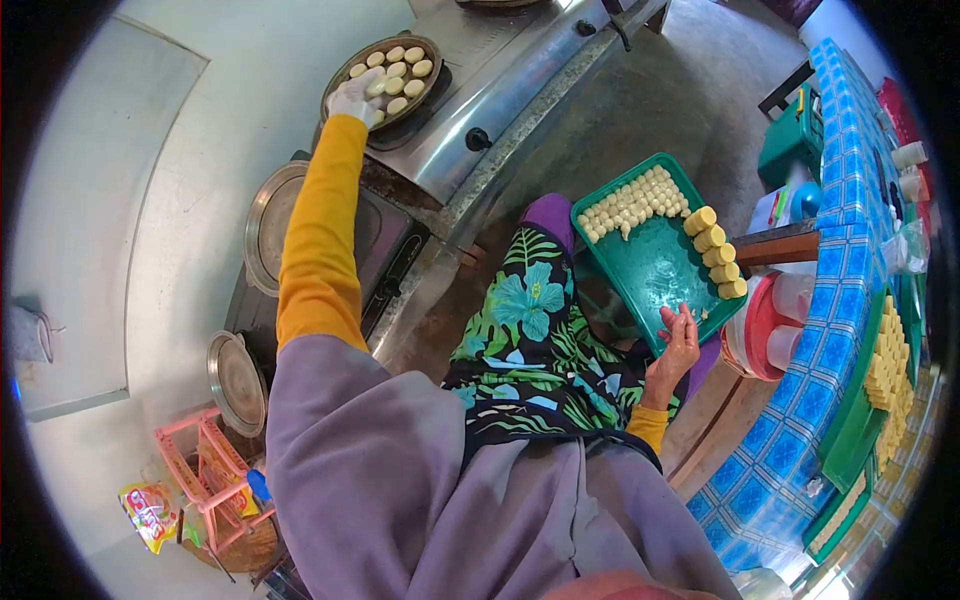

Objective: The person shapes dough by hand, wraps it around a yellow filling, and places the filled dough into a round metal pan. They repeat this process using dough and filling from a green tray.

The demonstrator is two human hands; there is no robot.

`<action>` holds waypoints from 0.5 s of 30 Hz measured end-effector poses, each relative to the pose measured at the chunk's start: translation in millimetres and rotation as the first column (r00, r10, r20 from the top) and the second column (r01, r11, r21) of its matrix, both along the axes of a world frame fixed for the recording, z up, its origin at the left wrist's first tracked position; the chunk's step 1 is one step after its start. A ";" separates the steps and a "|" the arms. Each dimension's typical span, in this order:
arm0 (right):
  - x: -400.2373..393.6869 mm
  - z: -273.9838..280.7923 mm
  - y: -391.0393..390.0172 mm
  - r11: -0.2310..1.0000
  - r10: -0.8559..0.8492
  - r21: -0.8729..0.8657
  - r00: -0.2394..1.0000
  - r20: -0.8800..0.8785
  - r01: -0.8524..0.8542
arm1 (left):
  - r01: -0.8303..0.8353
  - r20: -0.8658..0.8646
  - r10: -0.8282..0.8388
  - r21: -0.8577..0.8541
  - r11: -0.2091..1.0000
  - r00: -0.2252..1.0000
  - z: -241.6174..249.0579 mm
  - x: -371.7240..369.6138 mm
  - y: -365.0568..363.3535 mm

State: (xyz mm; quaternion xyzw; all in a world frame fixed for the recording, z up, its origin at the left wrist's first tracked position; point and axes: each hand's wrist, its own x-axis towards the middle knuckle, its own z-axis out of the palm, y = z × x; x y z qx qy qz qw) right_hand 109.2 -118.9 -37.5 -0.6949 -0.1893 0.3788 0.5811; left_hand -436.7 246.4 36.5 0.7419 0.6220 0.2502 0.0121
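My left hand [350,97], in a thin whitish glove, reaches over the near rim of a round pan [437,55]. Its fingers come together at the pale pieces there; what they pinch is hidden. Several flat round dough pieces [396,69] lie spread in the pan. My right hand [680,345] is bare, its fingers stretched apart at the near edge of a green tray [655,265]. On that tray, small pale dough lumps [635,203] sit in rows at the far end, and a row of yellow round pieces [712,238] lines the right side.
Left of me stand a stove [370,235] with a metal lid [272,225] and another round lid [238,382]. A pink rack [208,465] is below. On my right is a table with a blue checked cloth [770,440], beside a red-lidded tub [762,325].
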 end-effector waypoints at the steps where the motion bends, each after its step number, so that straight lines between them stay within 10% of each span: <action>1: -1.6 -0.6 -0.2 1.000 -0.004 -0.002 1.000 0.004 0.004 | -0.156 0.590 0.232 -0.176 0.972 0.773 -6.9 -15.9 20.7; 2: -2.7 -0.9 -0.1 1.000 0.001 -0.015 1.000 0.008 -0.001 | -0.165 0.878 0.435 -0.407 0.898 0.198 -14.0 -24.4 33.7; 3: -2.9 -0.7 0.3 1.000 0.008 -0.030 1.000 0.012 -0.008 | -0.160 0.877 0.439 -0.413 0.896 0.193 -14.5 -22.3 34.0; 10: 2.2 6.1 0.0 0.996 0.014 -0.087 1.000 0.015 -0.013 | -0.291 0.530 0.602 -0.556 0.778 0.597 -11.7 -15.6 48.0; 12: 5.6 1.6 -0.6 0.995 0.031 -0.098 0.999 0.025 -0.029 | -0.592 -0.197 0.562 -0.370 0.716 0.803 -13.7 -29.6 76.5; 13: 5.7 1.4 0.8 0.994 0.031 -0.102 0.999 0.025 -0.029 | -0.438 -0.405 0.361 -0.116 0.891 0.840 -48.4 -65.7 94.9; 15: 5.2 2.5 2.2 0.994 0.019 -0.107 1.000 0.011 -0.018 | -0.310 -0.668 0.146 -0.133 0.941 0.730 -15.0 -57.4 78.6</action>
